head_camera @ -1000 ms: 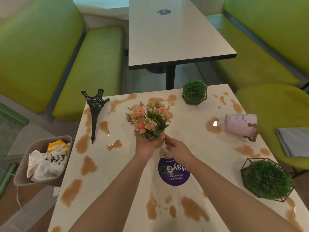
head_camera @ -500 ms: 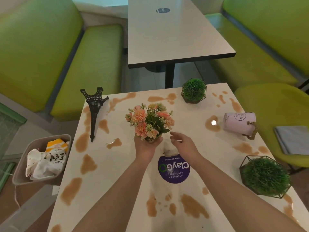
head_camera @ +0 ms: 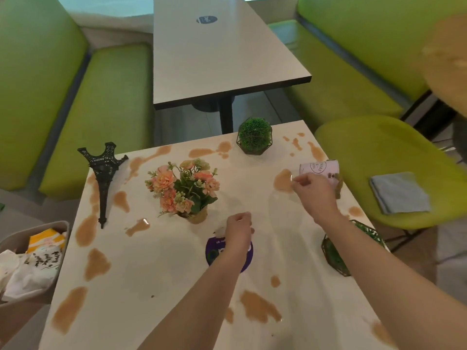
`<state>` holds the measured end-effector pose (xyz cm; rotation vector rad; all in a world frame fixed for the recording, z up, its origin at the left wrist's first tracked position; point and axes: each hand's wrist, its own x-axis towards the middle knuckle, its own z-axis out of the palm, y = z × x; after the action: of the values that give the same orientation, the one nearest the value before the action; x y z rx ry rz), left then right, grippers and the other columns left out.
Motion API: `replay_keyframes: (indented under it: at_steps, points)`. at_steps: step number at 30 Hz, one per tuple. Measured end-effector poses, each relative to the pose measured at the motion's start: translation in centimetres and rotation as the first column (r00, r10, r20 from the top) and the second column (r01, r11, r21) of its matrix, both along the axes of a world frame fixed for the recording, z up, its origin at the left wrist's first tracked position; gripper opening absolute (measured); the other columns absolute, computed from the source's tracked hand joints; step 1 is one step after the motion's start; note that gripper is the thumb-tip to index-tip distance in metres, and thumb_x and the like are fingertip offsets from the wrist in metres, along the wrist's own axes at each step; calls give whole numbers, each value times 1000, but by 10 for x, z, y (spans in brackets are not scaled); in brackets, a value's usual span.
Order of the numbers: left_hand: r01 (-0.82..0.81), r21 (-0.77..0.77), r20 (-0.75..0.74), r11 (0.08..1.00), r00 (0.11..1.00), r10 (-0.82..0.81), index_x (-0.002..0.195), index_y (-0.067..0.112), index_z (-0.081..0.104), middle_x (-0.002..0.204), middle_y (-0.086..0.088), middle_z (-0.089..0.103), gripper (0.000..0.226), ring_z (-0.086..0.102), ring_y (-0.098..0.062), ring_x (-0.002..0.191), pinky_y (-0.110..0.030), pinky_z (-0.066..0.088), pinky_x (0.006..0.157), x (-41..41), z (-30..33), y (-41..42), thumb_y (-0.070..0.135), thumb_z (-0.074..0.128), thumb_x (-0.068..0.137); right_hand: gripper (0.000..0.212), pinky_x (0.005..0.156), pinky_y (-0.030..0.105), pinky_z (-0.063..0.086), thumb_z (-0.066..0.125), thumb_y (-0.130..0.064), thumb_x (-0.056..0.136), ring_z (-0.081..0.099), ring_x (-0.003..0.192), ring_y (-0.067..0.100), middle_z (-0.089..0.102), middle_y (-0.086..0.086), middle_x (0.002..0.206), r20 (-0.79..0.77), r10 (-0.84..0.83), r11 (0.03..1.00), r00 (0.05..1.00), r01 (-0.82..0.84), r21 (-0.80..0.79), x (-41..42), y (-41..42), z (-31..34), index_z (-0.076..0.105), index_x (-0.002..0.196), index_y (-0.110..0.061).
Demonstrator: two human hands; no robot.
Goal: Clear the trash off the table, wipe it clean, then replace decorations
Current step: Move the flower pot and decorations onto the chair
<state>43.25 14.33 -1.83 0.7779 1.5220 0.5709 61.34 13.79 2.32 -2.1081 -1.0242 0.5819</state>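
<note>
**Tabletop stained, decorations scattered, both hands over it**

Tabletop [head_camera: 177, 274], pale and blotched with brown spills from near edge to far edge, carries the decorations. A flower pot [head_camera: 185, 192] with pink blooms stands upright near the middle, free of either hand. Left of it a black tower figurine [head_camera: 103, 178] lies on its side, base toward the far edge. At the far edge sits a small grass ball [head_camera: 254, 135] in a wire frame; a second framed grass ball [head_camera: 336, 253] sits at the right edge, partly hidden by the right forearm. A pink can [head_camera: 319, 169] lies on its side near the right edge, beside a brown puddle.

The left hand [head_camera: 238, 229] hovers just right of the flower pot and above a purple round sticker [head_camera: 214, 251], fingers loosely curled, holding nothing visible. The right hand [head_camera: 312, 192] is stretched toward the pink can, fingers curled and thumb near fingertips; whether it touches the can cannot be told, and motion blur hides the fingertips.

Off the left edge stands a bin [head_camera: 58, 228] holding crumpled paper wrappers [head_camera: 30, 269]. On the green chair [head_camera: 379, 147] to the right lies a folded grey cloth [head_camera: 400, 193].
</note>
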Motion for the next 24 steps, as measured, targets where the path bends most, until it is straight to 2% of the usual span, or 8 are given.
replay_keyframes:
  at_steps: [2,5,9,11,13,15,19,24]
  points:
    - [67,17,69,998,995,-68,115,11,55,94,-2,58,20,56,-13,74,-24,42,62,27,8,-1,25,51,100,13,82,32,38,59,-21,88,47,103,23,57,3,107,93,-61,997,994,65,-40,27,-2,1,68,98,-23]
    - [199,112,49,973,977,-206,119,14,57,105,-3,61,26,58,-10,75,-23,43,65,54,14,4,29,53,98,26,83,30,24,64,-24,85,41,112,28,54,9,119,243,-177,976,954,202,-82,60,-4,2,61,111,-21]
    - [279,173,23,945,958,-287,118,18,58,117,-4,61,25,60,-7,77,-23,44,69,74,24,14,30,53,97,55,100,39,34,64,-45,88,48,120,34,60,19,124,184,-193,926,964,241,-290,93,2,-3,58,128,-8]
    - [302,180,13,936,951,-310,117,19,57,119,-5,61,23,60,-8,77,-25,45,72,82,27,18,27,53,96,52,89,38,46,58,-47,92,61,100,32,70,17,103,63,-184,917,981,194,-347,100,4,-3,63,124,-6]
    - [315,191,-5,929,947,-320,116,19,58,119,-6,60,21,59,-8,76,-26,45,73,86,30,20,25,53,96,39,65,32,47,59,-37,95,61,75,27,69,14,81,-93,-205,943,974,171,-287,102,5,-1,65,119,-8]
    - [323,203,-18,925,945,-326,113,20,58,117,-6,60,19,59,-8,77,-27,46,76,89,29,23,25,53,96,27,54,27,41,61,-30,95,57,62,24,64,11,69,-153,-206,955,967,164,-249,104,6,-2,66,111,-9]
    - [330,206,-46,921,944,-328,115,18,58,115,-3,60,20,59,-8,79,-33,49,89,90,26,26,25,52,97,20,66,37,49,64,-23,92,57,67,26,64,9,77,-215,-200,975,956,173,-139,103,9,-10,66,103,-6]
    - [325,217,-55,921,946,-320,122,15,57,117,0,60,27,59,-13,99,-39,48,100,91,30,31,28,53,98,10,54,30,34,60,-18,94,54,75,21,60,-1,84,27,-44,999,999,43,14,85,-8,-10,59,86,-13]
